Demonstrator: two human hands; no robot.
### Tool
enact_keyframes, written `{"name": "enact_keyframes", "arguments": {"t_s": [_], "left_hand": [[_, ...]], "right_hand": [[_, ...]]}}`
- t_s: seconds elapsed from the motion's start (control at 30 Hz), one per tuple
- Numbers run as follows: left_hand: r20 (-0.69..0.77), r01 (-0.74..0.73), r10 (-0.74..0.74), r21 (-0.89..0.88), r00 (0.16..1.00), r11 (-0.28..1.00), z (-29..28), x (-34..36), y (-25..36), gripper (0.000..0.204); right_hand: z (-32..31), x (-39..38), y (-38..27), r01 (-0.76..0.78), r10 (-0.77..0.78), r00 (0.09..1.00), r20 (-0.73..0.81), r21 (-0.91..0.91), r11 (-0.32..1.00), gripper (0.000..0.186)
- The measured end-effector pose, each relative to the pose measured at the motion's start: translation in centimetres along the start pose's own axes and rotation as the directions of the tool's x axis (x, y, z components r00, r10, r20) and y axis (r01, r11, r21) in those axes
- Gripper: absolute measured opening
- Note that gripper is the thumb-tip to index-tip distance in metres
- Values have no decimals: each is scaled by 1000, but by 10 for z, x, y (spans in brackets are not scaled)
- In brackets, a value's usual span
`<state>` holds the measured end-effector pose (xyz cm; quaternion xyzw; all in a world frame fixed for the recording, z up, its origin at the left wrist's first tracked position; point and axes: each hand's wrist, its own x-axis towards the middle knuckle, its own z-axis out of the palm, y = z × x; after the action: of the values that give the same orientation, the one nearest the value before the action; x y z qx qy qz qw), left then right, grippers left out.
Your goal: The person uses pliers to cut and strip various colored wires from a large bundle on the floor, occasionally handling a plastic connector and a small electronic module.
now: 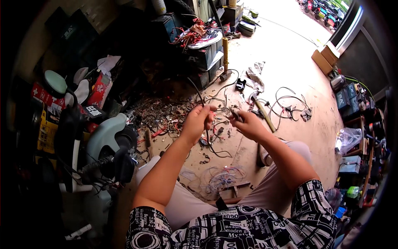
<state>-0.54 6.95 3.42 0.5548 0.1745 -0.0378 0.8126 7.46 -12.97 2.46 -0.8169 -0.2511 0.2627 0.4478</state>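
My left hand (199, 122) is closed around a dark cable (210, 143), whose length rises past the fingers and hangs down below them. Thin grey wire runs across the gap between my two hands. To the right, my right hand (250, 125) is closed with its fingertips pinched at a small dark, metallic-looking piece (234, 113); its kind is too small to make out. Both hands are raised in front of me over the littered floor. Just beyond my right hand lies a hammer (265, 115) with a wooden handle.
Cut wire scraps (161, 112) cover the floor ahead left. A looped cable (290, 97) lies at right. Thin wires (224, 179) lie between my legs. Stacked batteries (207, 58) carry a round tray of red wires (201, 36). Scooter parts (105, 133) crowd the left, cluttered shelves (365, 153) the right.
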Motion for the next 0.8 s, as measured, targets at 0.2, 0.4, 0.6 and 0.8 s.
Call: {"name": "enact_keyframes", "arguments": {"t_s": [0.2,0.4,0.6,0.8], "left_hand": [[159,141,-186,258,970,956,27,-18,-36,32],[154,-44,-10,339,988,940,33,-21,-29,30],[23,-250,254,278,967,928,24,-20,-4,24],[-101,-217,251,266,963,939,16,-15,-4,15]], "right_hand": [[3,9,-19,176,-103,983,-153,603,778,20],[5,10,-7,217,-195,976,-97,438,872,12],[9,0,-15,103,-118,993,10,428,898,20],[12,2,-17,-175,172,984,45,386,906,28]]}}
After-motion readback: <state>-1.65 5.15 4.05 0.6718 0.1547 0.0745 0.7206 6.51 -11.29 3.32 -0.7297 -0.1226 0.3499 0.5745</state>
